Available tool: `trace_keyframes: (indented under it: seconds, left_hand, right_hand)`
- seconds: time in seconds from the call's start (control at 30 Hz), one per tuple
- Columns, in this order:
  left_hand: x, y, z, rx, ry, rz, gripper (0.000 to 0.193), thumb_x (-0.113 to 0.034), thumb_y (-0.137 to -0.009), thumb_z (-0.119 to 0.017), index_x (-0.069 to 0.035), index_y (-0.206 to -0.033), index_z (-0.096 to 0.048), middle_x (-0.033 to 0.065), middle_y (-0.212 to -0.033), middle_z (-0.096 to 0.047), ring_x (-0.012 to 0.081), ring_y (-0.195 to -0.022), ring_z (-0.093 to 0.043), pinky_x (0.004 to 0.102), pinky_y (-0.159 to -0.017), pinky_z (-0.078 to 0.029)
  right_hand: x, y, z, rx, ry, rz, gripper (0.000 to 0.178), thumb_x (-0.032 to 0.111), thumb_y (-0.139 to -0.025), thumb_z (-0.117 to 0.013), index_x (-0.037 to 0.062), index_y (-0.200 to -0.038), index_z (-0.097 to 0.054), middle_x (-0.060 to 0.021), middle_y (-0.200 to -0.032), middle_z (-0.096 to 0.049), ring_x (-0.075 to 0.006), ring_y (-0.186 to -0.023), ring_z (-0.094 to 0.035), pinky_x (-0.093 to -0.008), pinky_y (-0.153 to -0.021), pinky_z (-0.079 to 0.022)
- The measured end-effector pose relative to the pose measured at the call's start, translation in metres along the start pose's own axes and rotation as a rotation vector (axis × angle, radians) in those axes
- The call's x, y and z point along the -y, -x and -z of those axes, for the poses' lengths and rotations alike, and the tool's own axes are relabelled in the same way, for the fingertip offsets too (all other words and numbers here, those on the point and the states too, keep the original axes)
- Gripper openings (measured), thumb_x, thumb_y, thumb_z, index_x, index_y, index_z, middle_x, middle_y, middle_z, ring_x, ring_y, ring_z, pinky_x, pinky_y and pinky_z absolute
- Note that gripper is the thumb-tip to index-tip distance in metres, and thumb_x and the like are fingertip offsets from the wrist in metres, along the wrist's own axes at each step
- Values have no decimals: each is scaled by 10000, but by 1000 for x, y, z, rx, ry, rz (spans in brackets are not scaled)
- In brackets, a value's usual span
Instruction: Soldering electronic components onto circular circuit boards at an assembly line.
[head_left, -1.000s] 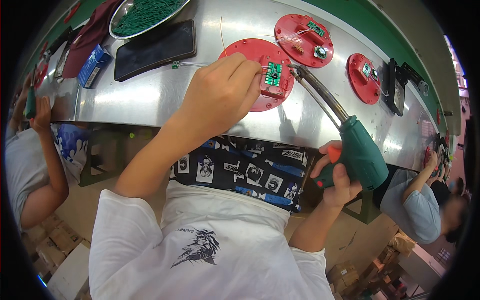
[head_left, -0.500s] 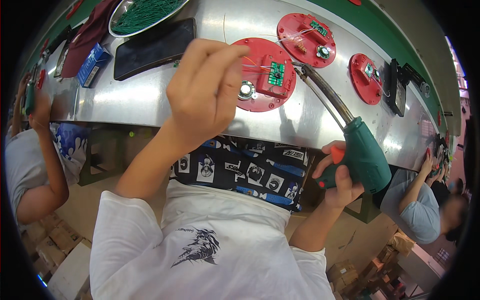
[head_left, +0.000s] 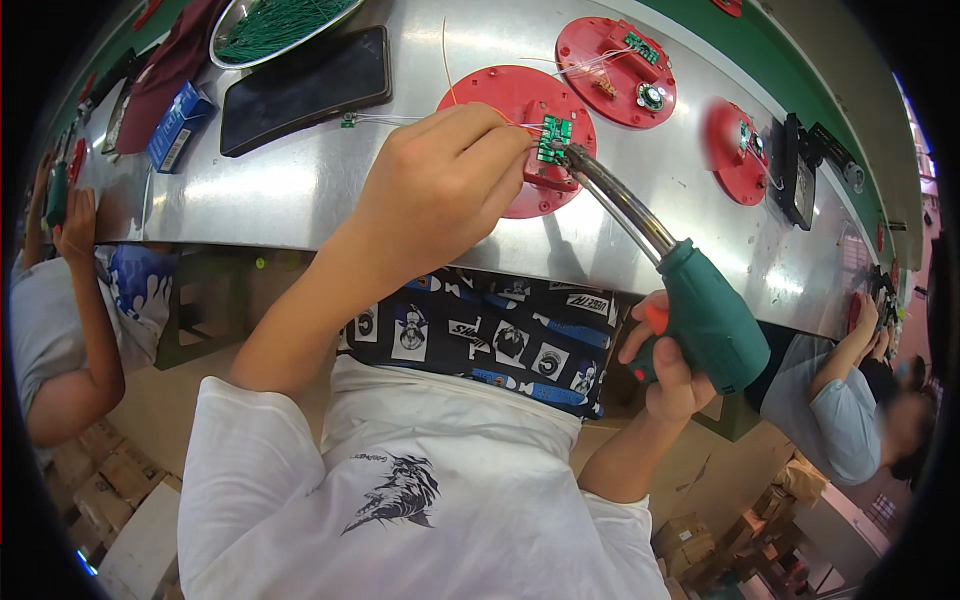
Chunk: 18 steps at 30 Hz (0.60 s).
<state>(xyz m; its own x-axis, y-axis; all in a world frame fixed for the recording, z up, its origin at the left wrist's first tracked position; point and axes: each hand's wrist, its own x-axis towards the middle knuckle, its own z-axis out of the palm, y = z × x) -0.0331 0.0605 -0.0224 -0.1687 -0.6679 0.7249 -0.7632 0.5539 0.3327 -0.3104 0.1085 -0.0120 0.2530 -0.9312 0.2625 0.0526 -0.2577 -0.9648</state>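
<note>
A round red plastic plate (head_left: 482, 85) lies on the metal bench with a small green circuit board (head_left: 551, 128) raised on it. My left hand (head_left: 430, 185) is over the plate's near left part, thumb and finger pinched on a thin wire at the board's left edge. An orange wire (head_left: 446, 62) rises behind those fingers; white wires (head_left: 385, 119) run out to the left. My right hand (head_left: 675, 375) is closed round the grip of a green soldering gun (head_left: 715, 315). Its tip meets the board close to my left fingertips; exact contact is too small to tell.
Two more red plates, one behind (head_left: 590, 45) and one rightward (head_left: 730, 165), carry boards and wires. A dark phone (head_left: 305, 95), blue box (head_left: 180, 125) and bowl of green wires (head_left: 218, 50) lie left. A black stand (head_left: 795, 180) is right. People sit on both sides.
My left hand has come down and to the right, onto the plate beside the board. The soldering gun has shifted left, bringing its tip from beside the plate onto the board.
</note>
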Motion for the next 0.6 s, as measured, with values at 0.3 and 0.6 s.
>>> trace_keyframes:
  seconds: [0.3,0.6]
  left_hand:
    - [0,-1,1,-12,7,30,73,-39,-775,-683,-8,-833,-651,89,-781,-626,249,-663,-631,339,-601,-531]
    - [0,-2,3,9,24,47,115,13,-764,-715,4,-873,-679,112,-809,-662,251,-641,-646,316,-563,-515]
  right_hand:
    - [1,-3,0,-14,7,-51,463,165,-877,-640,-123,-1217,-516,-239,-957,-619,-223,-538,-584,-286,-440,-472]
    - [0,-9,-3,-108,-47,26,535,202,-893,-624,-151,-1260,-460,-270,-944,-621,-239,-499,-596,-285,-408,-459]
